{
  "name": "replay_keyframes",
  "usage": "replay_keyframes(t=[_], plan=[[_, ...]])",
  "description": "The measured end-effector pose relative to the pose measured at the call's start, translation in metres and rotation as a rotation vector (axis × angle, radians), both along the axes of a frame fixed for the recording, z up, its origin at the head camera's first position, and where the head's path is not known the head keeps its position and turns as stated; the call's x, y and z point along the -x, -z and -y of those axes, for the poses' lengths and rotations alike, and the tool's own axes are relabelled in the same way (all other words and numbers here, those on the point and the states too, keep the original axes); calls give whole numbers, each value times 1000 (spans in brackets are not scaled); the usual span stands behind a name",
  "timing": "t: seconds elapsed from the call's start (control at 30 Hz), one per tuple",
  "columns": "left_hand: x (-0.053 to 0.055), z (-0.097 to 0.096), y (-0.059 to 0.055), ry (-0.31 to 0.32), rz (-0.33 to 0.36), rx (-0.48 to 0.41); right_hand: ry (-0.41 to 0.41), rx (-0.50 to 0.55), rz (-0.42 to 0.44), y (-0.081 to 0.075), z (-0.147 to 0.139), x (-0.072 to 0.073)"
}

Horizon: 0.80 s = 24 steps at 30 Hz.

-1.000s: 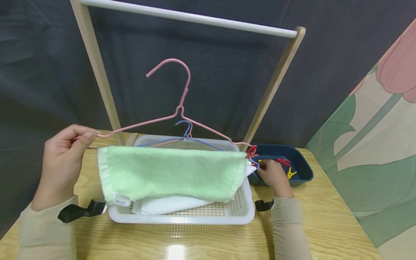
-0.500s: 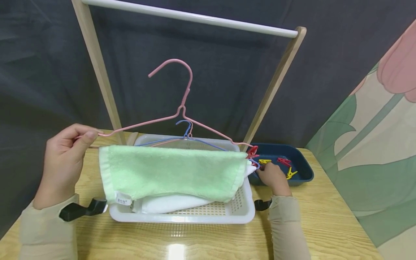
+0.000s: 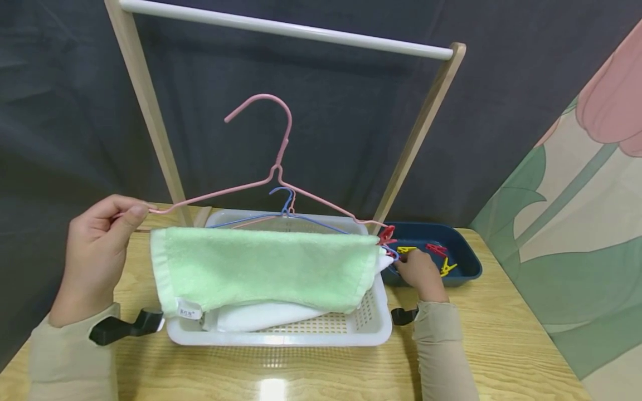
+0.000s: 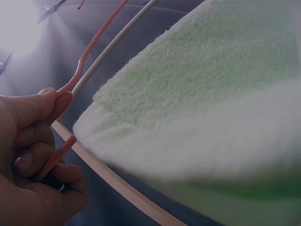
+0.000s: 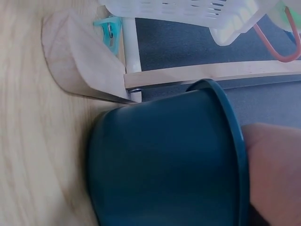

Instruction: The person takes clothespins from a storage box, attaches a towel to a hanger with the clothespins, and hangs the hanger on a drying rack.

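Note:
My left hand (image 3: 100, 250) grips the left corner of a pink hanger (image 3: 321, 199), thumb and fingers curled round the wire in the left wrist view. Over the hanger's lower bar hangs a light green towel (image 3: 271, 267), its tag at lower left. A red clothespin (image 3: 387, 234) is on the towel's right end, by the hanger's right corner. My right hand (image 3: 422, 273) reaches into a dark blue bin (image 3: 471, 273); its fingertips are hidden and I cannot tell whether they hold anything. Beside them lies a yellow clothespin (image 3: 405, 250), with a red clothespin (image 3: 436, 249) and another yellow clothespin (image 3: 448, 267) further right.
Behind the towel stands a white basket (image 3: 281, 338) with a white cloth (image 3: 266, 316), a blue hanger (image 3: 316, 221) and another pink hanger. A wooden rack with a white rod (image 3: 286, 26) rises behind. A turquoise clothespin (image 5: 111, 33) lies by the rack's foot in the right wrist view.
My right hand has shifted slightly in the bin, uncovering more of the yellow clothespin beside it. The left hand, pink hanger and towel stay nearly still.

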<state>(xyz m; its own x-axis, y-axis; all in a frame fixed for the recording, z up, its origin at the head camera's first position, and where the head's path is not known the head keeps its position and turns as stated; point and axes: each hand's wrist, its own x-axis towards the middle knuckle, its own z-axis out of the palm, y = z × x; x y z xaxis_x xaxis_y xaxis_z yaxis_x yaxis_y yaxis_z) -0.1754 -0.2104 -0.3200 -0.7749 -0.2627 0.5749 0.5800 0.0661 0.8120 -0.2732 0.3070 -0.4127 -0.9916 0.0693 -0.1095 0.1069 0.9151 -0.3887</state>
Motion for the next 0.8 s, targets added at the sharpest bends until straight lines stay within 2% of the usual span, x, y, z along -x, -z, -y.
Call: replay_keyframes(t=[0.4, 0.67, 0.8], plan=[[0, -1, -1, 18, -26, -30, 37, 92, -215, 3, 1, 0], [0, 0, 1, -23, 27, 10, 54, 105, -220, 1, 2, -3], [0, 0, 1, -16, 27, 17, 63, 110, -205, -1, 1, -4]])
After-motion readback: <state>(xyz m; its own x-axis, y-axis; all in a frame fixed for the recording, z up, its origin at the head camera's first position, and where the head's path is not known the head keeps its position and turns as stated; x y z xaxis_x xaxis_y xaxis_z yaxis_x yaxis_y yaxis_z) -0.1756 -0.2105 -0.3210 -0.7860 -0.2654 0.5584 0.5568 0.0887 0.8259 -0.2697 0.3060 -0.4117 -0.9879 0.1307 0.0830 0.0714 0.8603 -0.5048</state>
